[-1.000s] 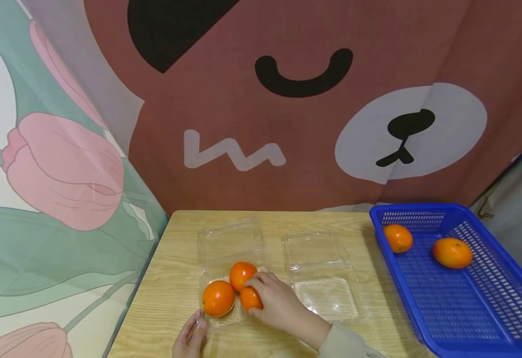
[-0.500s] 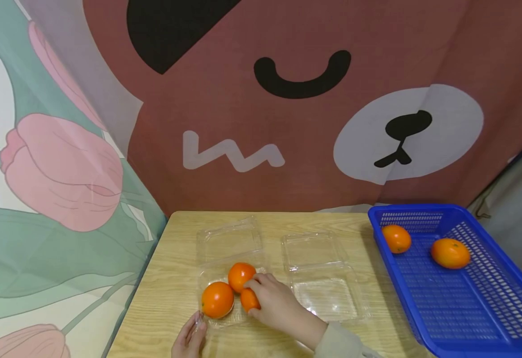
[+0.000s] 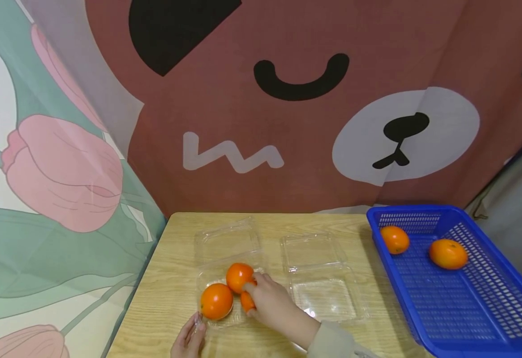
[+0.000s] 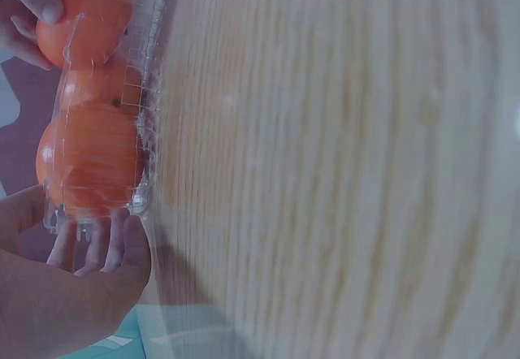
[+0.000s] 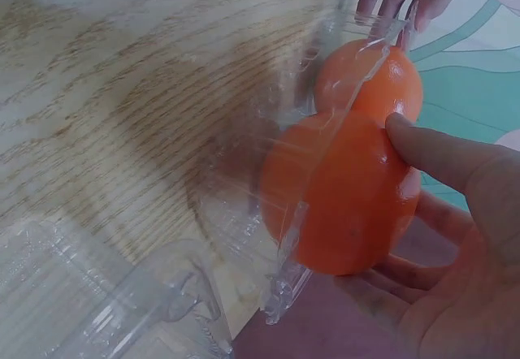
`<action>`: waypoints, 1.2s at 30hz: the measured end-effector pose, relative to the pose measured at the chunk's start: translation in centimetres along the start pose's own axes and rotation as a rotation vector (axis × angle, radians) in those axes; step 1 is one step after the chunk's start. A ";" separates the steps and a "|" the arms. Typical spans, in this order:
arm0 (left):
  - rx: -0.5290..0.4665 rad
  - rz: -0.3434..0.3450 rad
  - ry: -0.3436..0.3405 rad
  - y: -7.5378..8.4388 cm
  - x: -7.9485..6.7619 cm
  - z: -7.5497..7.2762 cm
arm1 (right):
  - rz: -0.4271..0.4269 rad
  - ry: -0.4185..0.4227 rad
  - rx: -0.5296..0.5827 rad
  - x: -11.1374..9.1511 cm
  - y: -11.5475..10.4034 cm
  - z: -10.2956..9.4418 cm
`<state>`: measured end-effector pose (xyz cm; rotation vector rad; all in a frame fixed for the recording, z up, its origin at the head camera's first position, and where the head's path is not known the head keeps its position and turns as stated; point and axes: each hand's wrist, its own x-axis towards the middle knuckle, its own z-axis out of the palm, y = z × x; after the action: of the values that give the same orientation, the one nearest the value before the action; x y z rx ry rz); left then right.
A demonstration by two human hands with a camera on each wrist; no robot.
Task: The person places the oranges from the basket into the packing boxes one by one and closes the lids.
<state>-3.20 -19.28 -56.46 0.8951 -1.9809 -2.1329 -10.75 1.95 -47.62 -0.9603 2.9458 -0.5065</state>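
Observation:
Three oranges sit in the left clear plastic clamshell box [image 3: 228,325], whose lid [image 3: 227,244] lies folded back. My right hand [image 3: 275,307] holds the right-hand orange [image 5: 345,205], its thumb on top and fingers round the far side in the right wrist view. Against it rest the back orange [image 3: 240,277] and the front-left orange [image 3: 216,302]. At the box's near left corner, my left hand [image 3: 189,339] pinches the edge; the left wrist view has its fingers [image 4: 96,245] at the plastic's end wall, thumb opposite.
A second open clear clamshell box [image 3: 325,299] lies just right of the first on the wooden table [image 3: 153,298]. At the right stands a blue plastic basket [image 3: 460,308] with two oranges [image 3: 448,254] in it. Printed curtains [image 3: 225,194] hang behind and to the left.
My right hand has shifted slightly, covering more of the orange it holds. My left hand stays at the box's corner. The whole view has drifted a little.

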 end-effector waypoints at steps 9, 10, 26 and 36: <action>-0.005 -0.006 -0.006 -0.2 0.0 -0.2 | -0.013 0.023 -0.030 0.1 0.6 1.3; -0.001 -0.010 -0.011 -0.2 0.0 -0.3 | -0.012 0.017 -0.035 0.1 0.8 1.5; 0.010 -0.014 0.000 -0.1 0.1 -0.1 | -0.025 0.004 -0.058 0.2 0.8 1.8; 0.021 -0.018 0.007 0.0 0.1 -0.1 | -0.041 -0.039 -0.076 0.4 1.0 0.8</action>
<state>-3.24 -19.43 -56.54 0.9252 -2.0029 -2.1199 -11.54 2.25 -48.64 -1.0281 2.9360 -0.3751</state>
